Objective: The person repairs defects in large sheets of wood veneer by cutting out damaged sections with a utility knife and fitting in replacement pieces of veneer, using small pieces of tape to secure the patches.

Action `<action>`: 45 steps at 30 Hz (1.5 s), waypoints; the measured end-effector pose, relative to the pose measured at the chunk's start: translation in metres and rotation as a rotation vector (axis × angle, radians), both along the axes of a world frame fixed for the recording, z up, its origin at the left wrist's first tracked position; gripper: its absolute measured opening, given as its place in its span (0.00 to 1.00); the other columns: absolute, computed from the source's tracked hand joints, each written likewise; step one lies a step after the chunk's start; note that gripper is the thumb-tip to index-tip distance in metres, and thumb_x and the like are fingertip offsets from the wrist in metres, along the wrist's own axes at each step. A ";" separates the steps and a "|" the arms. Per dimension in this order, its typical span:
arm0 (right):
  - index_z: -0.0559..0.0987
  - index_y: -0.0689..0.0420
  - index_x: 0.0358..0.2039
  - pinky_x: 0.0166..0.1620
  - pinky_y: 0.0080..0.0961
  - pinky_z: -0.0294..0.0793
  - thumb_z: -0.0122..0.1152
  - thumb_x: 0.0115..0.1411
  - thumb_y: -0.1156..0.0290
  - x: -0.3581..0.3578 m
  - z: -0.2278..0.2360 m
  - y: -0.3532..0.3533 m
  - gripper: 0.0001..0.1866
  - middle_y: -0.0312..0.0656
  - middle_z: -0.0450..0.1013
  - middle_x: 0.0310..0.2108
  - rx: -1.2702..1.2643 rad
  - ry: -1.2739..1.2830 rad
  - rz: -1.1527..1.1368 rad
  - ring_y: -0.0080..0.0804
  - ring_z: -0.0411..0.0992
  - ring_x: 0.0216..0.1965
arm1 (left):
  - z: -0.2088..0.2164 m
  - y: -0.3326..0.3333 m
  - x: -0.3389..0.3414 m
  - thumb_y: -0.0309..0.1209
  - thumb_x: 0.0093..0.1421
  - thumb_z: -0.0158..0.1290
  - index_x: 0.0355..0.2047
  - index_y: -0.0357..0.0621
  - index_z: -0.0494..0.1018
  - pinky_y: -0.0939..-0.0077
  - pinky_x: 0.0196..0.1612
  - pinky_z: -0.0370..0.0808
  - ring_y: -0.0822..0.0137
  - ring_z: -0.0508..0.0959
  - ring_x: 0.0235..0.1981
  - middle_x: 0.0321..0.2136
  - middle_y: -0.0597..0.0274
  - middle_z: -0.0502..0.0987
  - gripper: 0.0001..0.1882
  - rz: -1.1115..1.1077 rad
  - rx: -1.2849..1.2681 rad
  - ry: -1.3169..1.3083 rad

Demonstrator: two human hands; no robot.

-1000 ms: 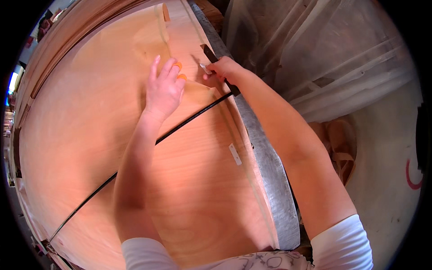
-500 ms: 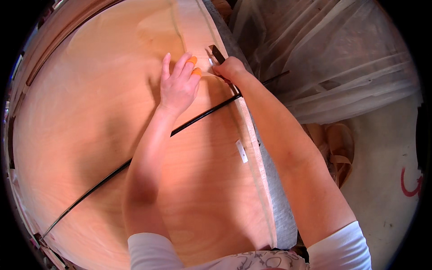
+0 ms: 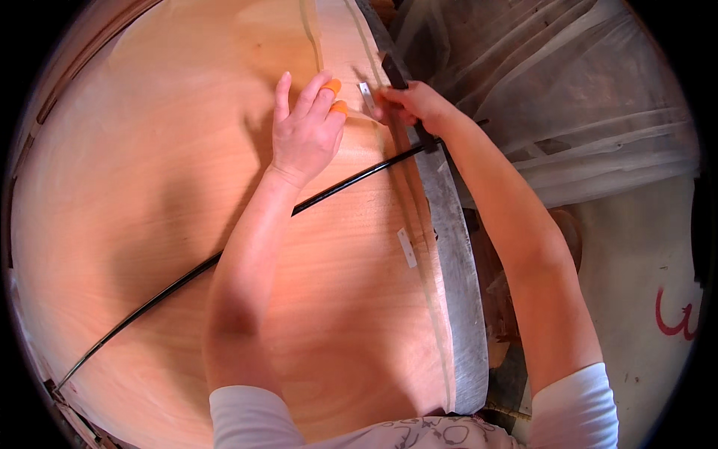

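A broad sheet of pale wood veneer [image 3: 336, 299] spreads under my arms. My left hand [image 3: 307, 135] rests on it with fingers stretched, orange finger cots [image 3: 339, 107] on two of them. Near the sheet's right edge, my right hand [image 3: 422, 105] is closed around a long dark flat tool [image 3: 395, 71], perhaps a knife; its exact kind is unclear. The tool's lower end reaches over the grey table edge beside a thin black rod [image 3: 359, 177]. This rod runs diagonally across the veneer and passes behind my left forearm.
Small white strips [image 3: 406, 247] lie on the veneer near its right side. A grey metal table edge [image 3: 460, 299] borders it. Beyond hangs translucent plastic sheeting [image 3: 553, 97], above a pale panel [image 3: 628, 254] with a red mark. Brown boards [image 3: 82, 63] stand at the far left.
My right hand has moved right with the dark tool, off the veneer's edge and over the grey border. My left hand appears slightly farther right, its fingers still stretched.
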State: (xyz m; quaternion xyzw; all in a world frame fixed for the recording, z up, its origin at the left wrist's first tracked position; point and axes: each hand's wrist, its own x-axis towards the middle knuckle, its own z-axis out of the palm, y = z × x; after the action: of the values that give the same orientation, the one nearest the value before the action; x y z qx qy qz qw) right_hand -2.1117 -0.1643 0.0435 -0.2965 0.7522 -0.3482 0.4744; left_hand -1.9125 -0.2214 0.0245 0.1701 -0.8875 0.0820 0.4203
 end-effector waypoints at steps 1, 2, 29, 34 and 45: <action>0.75 0.58 0.32 0.18 0.13 0.56 0.46 0.60 0.64 -0.001 0.000 -0.006 0.13 0.36 0.74 0.23 -0.050 -0.159 0.007 0.17 0.62 0.16 | 0.000 0.000 -0.001 0.27 0.42 0.53 0.21 0.48 0.70 0.49 0.57 0.48 0.66 0.66 0.48 0.36 0.65 0.70 0.04 -0.002 -0.007 0.012; 0.74 0.59 0.36 0.20 0.12 0.62 0.43 0.62 0.66 -0.001 0.000 -0.013 0.12 0.39 0.75 0.27 -0.100 -0.318 0.015 0.19 0.67 0.18 | 0.001 0.000 -0.002 0.27 0.42 0.53 0.21 0.48 0.70 0.49 0.57 0.48 0.67 0.66 0.49 0.36 0.66 0.70 0.04 0.003 -0.002 0.015; 0.70 0.57 0.28 0.10 0.12 0.47 0.46 0.59 0.55 0.143 0.175 0.295 0.17 0.33 0.57 0.11 -0.732 -1.444 -0.238 0.16 0.49 0.07 | 0.070 0.262 0.032 0.42 0.60 0.43 0.52 0.38 0.59 0.73 0.53 0.59 0.63 0.64 0.50 0.50 0.55 0.64 0.25 -0.822 2.393 0.655; 0.71 0.53 0.39 0.16 0.16 0.51 0.45 0.59 0.56 0.238 0.175 0.344 0.16 0.31 0.56 0.16 -0.496 -1.848 -0.170 0.17 0.48 0.12 | 0.087 0.382 0.084 0.46 0.59 0.40 0.52 0.39 0.59 0.73 0.51 0.62 0.63 0.66 0.48 0.48 0.54 0.66 0.27 -1.134 2.703 0.722; 0.69 0.60 0.41 0.14 0.15 0.46 0.44 0.60 0.60 0.314 0.222 0.502 0.17 0.35 0.57 0.17 -0.464 -2.050 0.156 0.16 0.47 0.11 | 0.165 0.612 0.171 0.55 0.59 0.33 0.52 0.41 0.60 0.72 0.46 0.66 0.64 0.71 0.41 0.45 0.53 0.70 0.32 -1.248 2.514 1.288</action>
State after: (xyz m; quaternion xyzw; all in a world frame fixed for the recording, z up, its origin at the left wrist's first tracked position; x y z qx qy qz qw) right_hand -1.7981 0.3382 0.2660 0.0088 -0.1153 -0.5361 0.8362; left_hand -1.7418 0.3905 0.1900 0.0222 0.0162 -0.9608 0.2759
